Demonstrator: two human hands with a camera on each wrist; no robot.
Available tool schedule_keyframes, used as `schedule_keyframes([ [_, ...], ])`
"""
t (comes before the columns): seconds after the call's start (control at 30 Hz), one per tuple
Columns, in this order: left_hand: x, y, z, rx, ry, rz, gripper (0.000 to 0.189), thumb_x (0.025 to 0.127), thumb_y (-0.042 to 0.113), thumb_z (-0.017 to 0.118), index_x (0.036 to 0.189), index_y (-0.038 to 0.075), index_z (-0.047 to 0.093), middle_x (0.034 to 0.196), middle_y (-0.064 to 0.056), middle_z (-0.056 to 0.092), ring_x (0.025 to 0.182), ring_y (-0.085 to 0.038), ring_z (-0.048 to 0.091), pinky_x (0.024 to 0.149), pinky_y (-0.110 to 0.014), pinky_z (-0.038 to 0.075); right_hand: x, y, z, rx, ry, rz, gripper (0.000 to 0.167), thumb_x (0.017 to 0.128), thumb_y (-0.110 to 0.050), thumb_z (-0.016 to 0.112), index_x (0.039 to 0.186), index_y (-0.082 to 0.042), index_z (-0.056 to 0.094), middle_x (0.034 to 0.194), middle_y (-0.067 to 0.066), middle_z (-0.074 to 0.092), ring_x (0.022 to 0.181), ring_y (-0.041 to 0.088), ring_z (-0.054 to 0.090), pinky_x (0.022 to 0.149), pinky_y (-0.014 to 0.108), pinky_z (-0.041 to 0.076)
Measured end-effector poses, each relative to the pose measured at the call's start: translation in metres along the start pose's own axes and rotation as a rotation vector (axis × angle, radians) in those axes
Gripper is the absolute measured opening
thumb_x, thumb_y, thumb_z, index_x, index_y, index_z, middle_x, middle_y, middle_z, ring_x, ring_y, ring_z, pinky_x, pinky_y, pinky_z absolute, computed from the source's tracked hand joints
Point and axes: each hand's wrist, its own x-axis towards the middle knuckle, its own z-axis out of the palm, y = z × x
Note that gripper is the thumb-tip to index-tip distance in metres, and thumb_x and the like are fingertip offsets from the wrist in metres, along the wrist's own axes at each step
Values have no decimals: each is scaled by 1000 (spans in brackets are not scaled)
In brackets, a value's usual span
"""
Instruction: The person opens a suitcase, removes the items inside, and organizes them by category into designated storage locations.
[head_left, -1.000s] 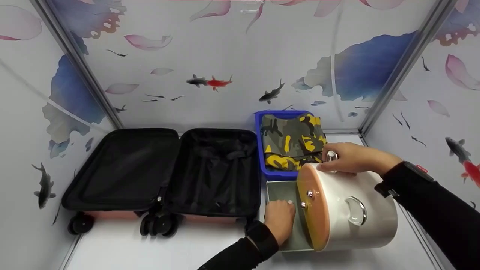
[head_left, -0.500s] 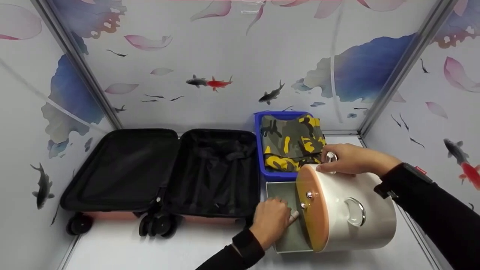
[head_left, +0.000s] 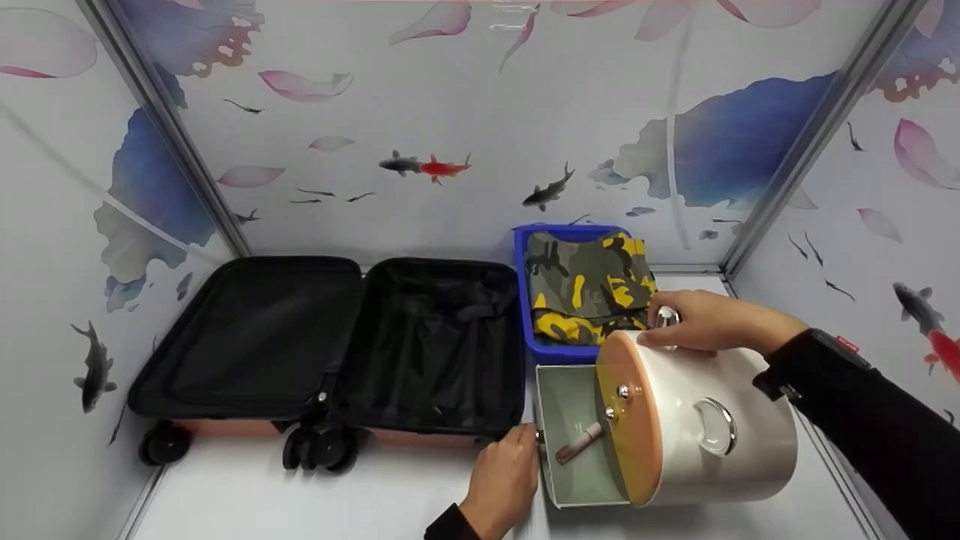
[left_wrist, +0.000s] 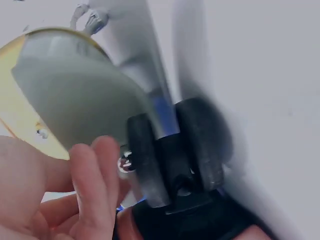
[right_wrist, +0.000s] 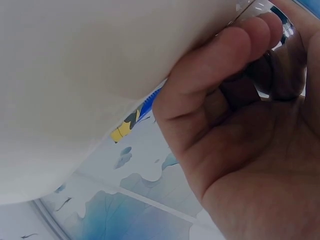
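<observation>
A cream, drum-shaped storage case [head_left: 742, 420] with an orange front [head_left: 637, 442] stands at the right in the head view. Its grey-green drawer [head_left: 561, 394] is pulled out to the left. A slim tube with a pale cap, like a lip gloss [head_left: 579, 443], lies slanted inside. My left hand [head_left: 501, 476] is at the drawer's outer face, fingertips right beside the small chrome knob [left_wrist: 125, 164]; in the left wrist view two fingers look fairly straight. Atop the case, my right hand [head_left: 709, 321] grips the chrome handle [head_left: 666, 316], its fingers curled in the right wrist view.
An open black-lined suitcase [head_left: 247, 337] lies at the left; one of its wheels [left_wrist: 170, 150] is close to my left hand. Behind the drawer is a blue basket [head_left: 523, 300] with folded camouflage cloth [head_left: 589, 285]. Printed walls [head_left: 450, 90] enclose the white tabletop [head_left: 360, 495].
My left hand has let go of the lip gloss tube inside the drawer and moved out leftward to the drawer's knob. My right hand keeps its hold on the handle.
</observation>
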Motion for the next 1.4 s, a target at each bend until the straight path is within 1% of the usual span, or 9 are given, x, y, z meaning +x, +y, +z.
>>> schedule_keyframes([
  [0.1, -2, 0, 6, 85, -29, 32, 27, 92, 8, 80, 118, 6, 75, 104, -2, 79, 67, -23, 76, 56, -35, 60, 0, 1, 1, -6, 3, 0, 38, 102, -54, 75, 114, -19, 67, 91, 3, 67, 68, 16, 60, 62, 34, 50],
  [0.2, -2, 0, 11, 102, -34, 22, 28, 88, 6, 81, 115, 6, 75, 95, -2, 77, 65, -24, 75, 54, -36, 59, 0, 1, 2, -2, 5, -5, 39, 102, -55, 75, 115, -19, 67, 92, 3, 67, 68, 16, 60, 61, 34, 50],
  [0.37, 3, 1, 15, 87, -54, 4, 27, 84, 3, 80, 109, 8, 74, 87, -3, 75, 64, -25, 74, 53, -37, 58, 0, 1, 0, -18, 3, -9, 38, 102, -55, 74, 114, -19, 67, 96, 3, 69, 72, 16, 62, 63, 34, 51],
  [0.6, 12, 8, 21, 96, -41, 37, 25, 83, 5, 84, 105, 10, 75, 86, -2, 73, 62, -23, 73, 53, -35, 58, 1, -2, -2, -54, 14, -22, 36, 105, -53, 71, 114, -19, 68, 91, 3, 67, 73, 16, 62, 66, 35, 51],
  [0.73, 19, 14, 23, 76, -67, 52, 19, 83, 6, 83, 99, 12, 74, 83, -1, 72, 64, -22, 73, 55, -34, 58, 1, -4, -2, -52, 16, -20, 35, 105, -52, 71, 114, -19, 68, 89, 3, 67, 71, 16, 62, 65, 35, 51],
  [0.87, 26, 21, 24, 70, -101, 58, 13, 87, 8, 82, 94, 14, 72, 82, 0, 72, 65, -21, 73, 55, -35, 56, 1, -5, -4, -47, 16, -21, 34, 105, -51, 71, 114, -18, 69, 87, 2, 66, 68, 16, 62, 63, 35, 52],
  [1.07, 36, 31, 31, 93, -100, 83, 14, 86, 10, 83, 90, 16, 71, 78, 1, 71, 61, -21, 70, 52, -34, 53, 0, -4, -5, -47, 18, -22, 35, 105, -51, 71, 114, -17, 69, 83, 1, 65, 65, 15, 62, 64, 35, 51],
  [1.23, 40, 39, 41, 69, -151, 102, 12, 88, 11, 82, 94, 16, 72, 81, 1, 73, 62, -20, 71, 54, -33, 55, -1, -2, -4, -46, 12, -15, 36, 106, -51, 70, 116, -17, 69, 84, 1, 66, 64, 14, 61, 63, 35, 51],
  [1.4, 44, 46, 42, 32, -193, 95, 11, 89, 10, 81, 93, 17, 73, 82, 0, 74, 64, -19, 71, 56, -30, 56, -2, -2, -2, -29, 11, -12, 35, 106, -50, 70, 115, -17, 69, 81, 1, 66, 62, 14, 61, 62, 34, 51],
])
